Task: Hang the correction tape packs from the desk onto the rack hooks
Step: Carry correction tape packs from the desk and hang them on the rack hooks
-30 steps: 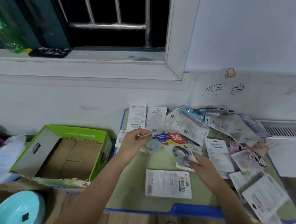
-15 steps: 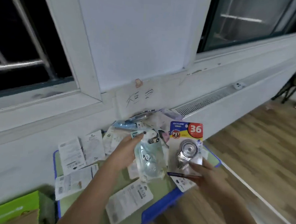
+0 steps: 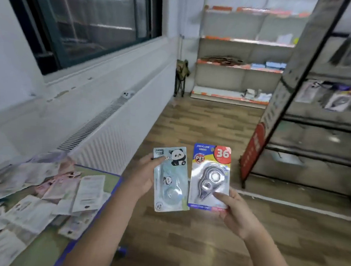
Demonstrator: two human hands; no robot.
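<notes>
My left hand (image 3: pixel 142 177) grips a pale blue panda correction tape pack (image 3: pixel 170 181) by its left edge, held upright. Beside it, my right hand (image 3: pixel 232 210) pinches the lower right corner of a blue pack marked 36 (image 3: pixel 210 176), also upright. Both packs hang in the air over the wooden floor, past the desk's right end. The desk (image 3: pixel 110 182), with a green top and blue rim, lies at the lower left, covered with several more packs (image 3: pixel 43 203). The dark rack (image 3: pixel 319 121) stands at the right, with a few packs (image 3: pixel 337 99) hanging on it.
A white radiator cover (image 3: pixel 100 132) runs along the wall under the window on the left. A red sign (image 3: pixel 251 150) leans at the rack's near corner. Store shelves (image 3: pixel 242 65) stand at the far wall, and a folded stool (image 3: pixel 181 75) stands in the corner.
The view has swung right from the desk toward the rack. Both hands lifted their packs off the desk and now carry them side by side over the floor.
</notes>
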